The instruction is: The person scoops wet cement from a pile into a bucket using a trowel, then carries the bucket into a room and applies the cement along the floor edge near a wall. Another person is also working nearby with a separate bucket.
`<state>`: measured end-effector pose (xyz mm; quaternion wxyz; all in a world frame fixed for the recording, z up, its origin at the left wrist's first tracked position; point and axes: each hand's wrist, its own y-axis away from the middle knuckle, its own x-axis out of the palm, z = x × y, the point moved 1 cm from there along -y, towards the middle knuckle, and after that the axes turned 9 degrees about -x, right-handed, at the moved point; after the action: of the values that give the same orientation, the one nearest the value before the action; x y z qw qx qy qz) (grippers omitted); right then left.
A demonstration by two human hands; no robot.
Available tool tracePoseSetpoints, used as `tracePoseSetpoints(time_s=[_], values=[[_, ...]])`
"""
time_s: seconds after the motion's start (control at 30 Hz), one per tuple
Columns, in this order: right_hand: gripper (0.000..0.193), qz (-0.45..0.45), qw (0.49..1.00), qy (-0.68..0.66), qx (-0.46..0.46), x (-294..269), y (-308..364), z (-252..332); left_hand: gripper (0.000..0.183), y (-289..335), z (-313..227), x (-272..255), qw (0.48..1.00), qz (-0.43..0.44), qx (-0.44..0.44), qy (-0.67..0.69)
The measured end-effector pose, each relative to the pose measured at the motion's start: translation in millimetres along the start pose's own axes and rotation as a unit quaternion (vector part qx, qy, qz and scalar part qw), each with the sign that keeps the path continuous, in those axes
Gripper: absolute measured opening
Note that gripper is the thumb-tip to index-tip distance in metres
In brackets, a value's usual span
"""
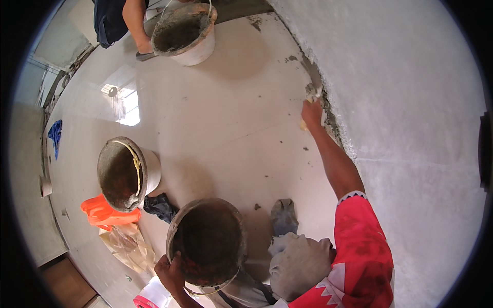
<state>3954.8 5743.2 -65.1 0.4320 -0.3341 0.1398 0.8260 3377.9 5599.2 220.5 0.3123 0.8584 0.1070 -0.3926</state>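
Note:
My left hand (172, 272) grips the rim of a mortar-stained bucket (241, 226), its thumb over the edge. The bucket stands near my legs and its inside is dark. My right arm, in a red sleeve, stretches forward to the foot of the grey wall (411, 102). There my right hand (312, 114) is closed, with a small pale yellowish thing showing at its edges; its kind is hidden. The hand is right at a strip of wet grey mortar (314, 77) along the joint between wall and floor.
A second bucket (154, 172) stands to the left beside orange cloth (105, 211) and a dark cloth (160, 206). Farther off, another person's leg (134, 23) is next to a third bucket (200, 49). Mortar crumbs dot the pale floor (231, 113). A blue cloth (55, 137) lies far left.

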Motion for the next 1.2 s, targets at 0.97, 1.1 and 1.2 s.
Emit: tracePoseSetpoints(time_s=[0.97,1.1,1.2], values=[[0.044,-0.025,0.991,0.016,-0.133,-106,104,-35,0.031,-1,17,2,0.998,-0.012,0.051,-0.017],[0.047,0.031,0.984,0.047,-0.168,-101,102,-36,0.026,-6,23,4,0.998,0.005,0.059,0.004],[0.05,0.045,0.99,0.044,-0.129,-88,94,-35,0.026,-4,24,3,0.995,0.06,0.026,0.07]])
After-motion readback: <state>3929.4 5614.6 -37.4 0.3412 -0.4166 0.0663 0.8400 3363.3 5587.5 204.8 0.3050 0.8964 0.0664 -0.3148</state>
